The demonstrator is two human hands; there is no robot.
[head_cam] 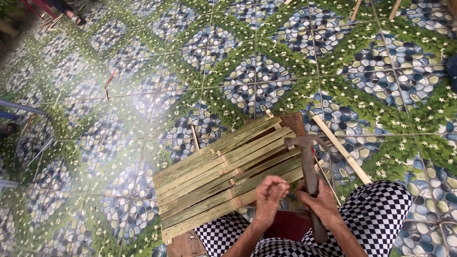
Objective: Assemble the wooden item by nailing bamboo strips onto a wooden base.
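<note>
Down on the pebble-and-flower patterned tile floor (143, 71), the right hand (321, 202) is wrapped tight around a hammer (309, 176), its dark metal head raised over the work. Left hand (270, 190) is curled nearly closed, fingertips pinched together just beside the edge of a bamboo slat panel (223, 171), flat greenish strips laid side by side. One loose bamboo stick (340, 150) lies beside it.
</note>
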